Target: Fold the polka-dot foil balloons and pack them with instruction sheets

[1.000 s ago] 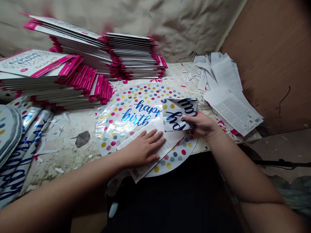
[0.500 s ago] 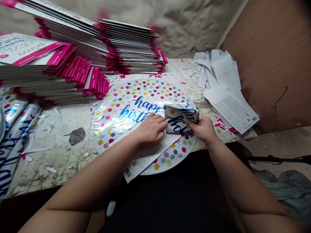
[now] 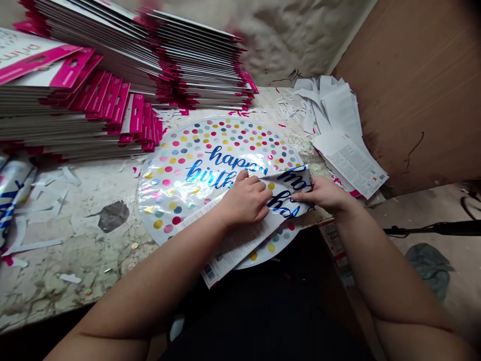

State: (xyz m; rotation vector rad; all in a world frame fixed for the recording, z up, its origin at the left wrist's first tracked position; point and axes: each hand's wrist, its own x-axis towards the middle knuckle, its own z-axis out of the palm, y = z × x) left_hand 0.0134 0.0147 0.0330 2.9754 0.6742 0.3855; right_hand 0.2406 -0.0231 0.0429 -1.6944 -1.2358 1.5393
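Observation:
A round foil balloon [image 3: 176, 175] with coloured dots and blue "happy birthday" lettering lies flat on the worktable. On top of it sits a white printed card packet [image 3: 229, 250], tilted, its barcode end toward me. My left hand [image 3: 248, 198] is closed over the packet's far end, its fingertips partly hidden. In my right hand [image 3: 326, 194], pinched between thumb and fingers, is a folded foil balloon [image 3: 287, 193] with the same blue lettering. Its left edge meets the packet beside my left fingers; whether it lies inside the packet I cannot tell.
Tall stacks of pink-edged packets [image 3: 203, 65] stand at the back left. Rolled foil balloons [image 3: 15, 190] lie at the left edge. Loose white papers [image 3: 349, 155] are piled at the right, and paper scraps [image 3: 45, 195] litter the worktable [image 3: 139, 250].
The folded balloon has spread wider and come down against the packet. My right hand has moved slightly right, my left hand slightly right and down. The view has shifted a little.

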